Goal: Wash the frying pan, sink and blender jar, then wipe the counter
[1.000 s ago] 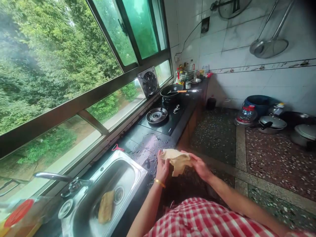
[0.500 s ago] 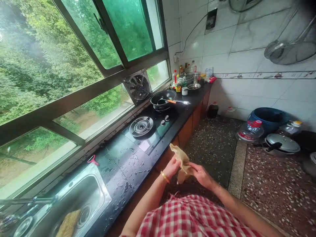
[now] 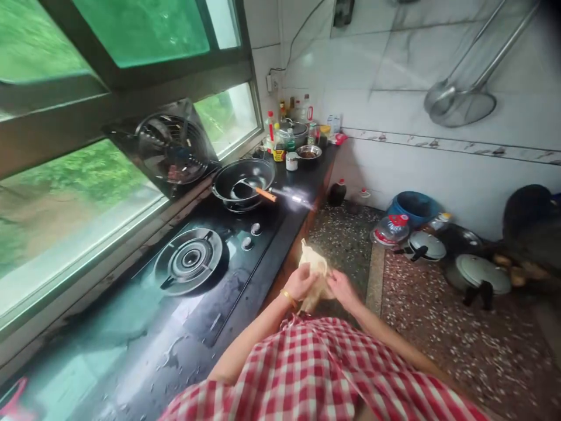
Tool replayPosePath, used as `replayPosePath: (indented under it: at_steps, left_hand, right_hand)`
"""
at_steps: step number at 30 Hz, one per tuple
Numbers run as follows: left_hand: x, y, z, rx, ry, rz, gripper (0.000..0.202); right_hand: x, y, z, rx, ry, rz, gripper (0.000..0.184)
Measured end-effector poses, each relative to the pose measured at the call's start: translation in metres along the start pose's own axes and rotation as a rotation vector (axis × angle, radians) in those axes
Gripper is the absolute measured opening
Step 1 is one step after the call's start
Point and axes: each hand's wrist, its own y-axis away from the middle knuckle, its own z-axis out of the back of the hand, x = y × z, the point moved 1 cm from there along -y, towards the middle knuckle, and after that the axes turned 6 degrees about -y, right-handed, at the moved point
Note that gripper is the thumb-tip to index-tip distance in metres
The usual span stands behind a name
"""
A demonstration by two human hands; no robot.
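Note:
A cream-coloured cloth point(image 3: 312, 257) hangs crumpled in front of my body, just off the counter's front edge. My left hand point(image 3: 300, 283), with a gold bangle at the wrist, is closed on its left side. My right hand point(image 3: 342, 289) pinches its right side. Part of the cloth drops below and between the hands. Left of them lies the wet black counter with a gas burner point(image 3: 190, 258). Farther back, a black wok point(image 3: 228, 181) holds a utensil with an orange-banded handle point(image 3: 265, 194).
Bottles, a lidded pot point(image 3: 293, 132) and a metal bowl point(image 3: 309, 152) crowd the counter's far end. A fan point(image 3: 173, 146) leans by the window. On the floor at right stand a blue bucket point(image 3: 414, 206), a large plastic bottle point(image 3: 391, 230) and pressure cookers point(image 3: 482, 273). Strainers point(image 3: 471, 108) hang on the wall.
My view has swung right and nearer the stove, and the sink has left the frame. Both hands still hold the cloth, now more bunched between them.

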Motion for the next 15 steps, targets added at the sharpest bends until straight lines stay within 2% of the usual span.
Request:
replayPosePath:
  at_steps: [2,4,6,8,11,15]
  left_hand:
    - [-0.007,-0.037,0.003,0.02,0.02,0.013,0.036]
    - [-0.015,-0.069,0.006,0.066,0.041,0.047,0.041]
    - [-0.021,-0.095,0.011,0.139,0.08,0.076,0.048]
    - [-0.025,-0.119,0.021,0.155,0.112,0.106,0.056]
    - [-0.024,-0.156,0.044,-0.003,0.122,0.209,0.058]
    - [-0.017,-0.206,0.072,-0.35,0.147,0.349,0.062]
  right_hand:
    - [0.004,-0.038,0.012,-0.11,-0.203,-0.088,0.032]
    - [0.011,-0.075,0.024,-0.203,-0.346,-0.11,0.032]
    - [0.022,-0.114,0.037,-0.286,-0.383,-0.079,0.032]
    - [0.039,-0.16,0.055,-0.34,-0.344,-0.009,0.035]
    - [0.074,-0.249,0.088,-0.32,-0.174,0.145,0.043]
    - [0.124,-0.403,0.12,-0.138,0.184,0.377,0.04]
